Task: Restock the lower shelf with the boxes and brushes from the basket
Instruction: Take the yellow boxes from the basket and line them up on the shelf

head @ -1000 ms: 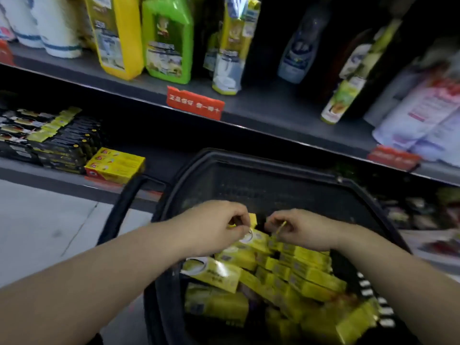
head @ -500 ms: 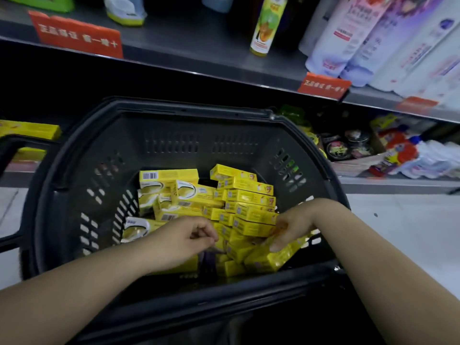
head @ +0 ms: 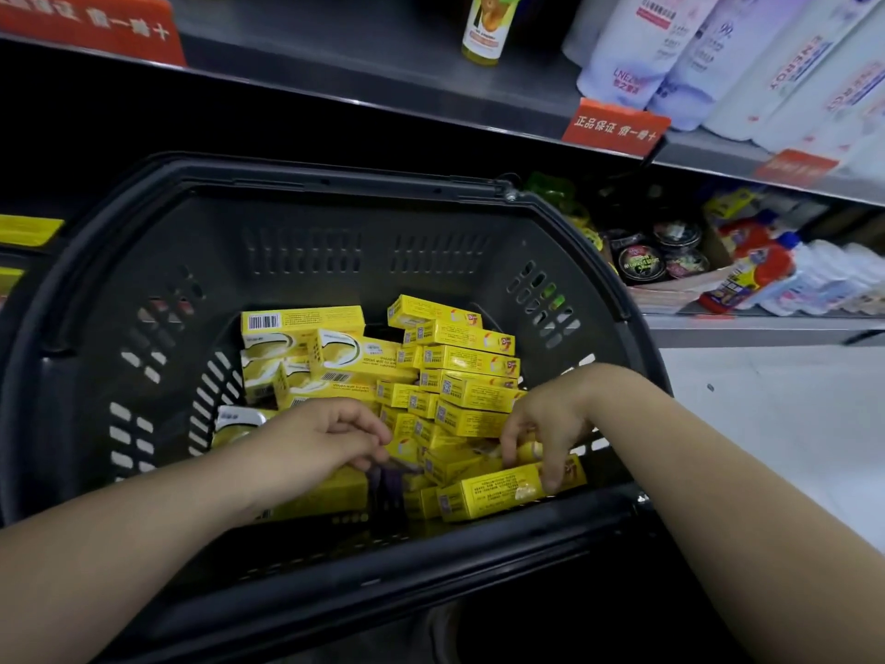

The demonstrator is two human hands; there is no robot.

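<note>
**Boxes [head: 459,361] still heaped in the basket, restocking far from finished**

A dark plastic basket [head: 335,179] sat on the floor in front of store shelving, seen from above. It held a large pile of yellow boxes, some stacked neatly and some tumbled. Both of the person's hands were down inside it. The left hand [head: 325,438] rested knuckles-up on the pile with its fingers curled under; it was not possible to tell whether they held anything. A dark purple item [head: 388,476] lay just beside it, too dim to identify. The right hand [head: 546,419] had its fingers curled onto a front box [head: 493,496] near the basket's near wall, apparently gripping it. The lower shelf [head: 766,323] lay beyond the basket. A few shelf boxes [head: 28,230], also yellow, showed at the far left. Judging by the full basket, most of the stock remained to be moved.
</note>
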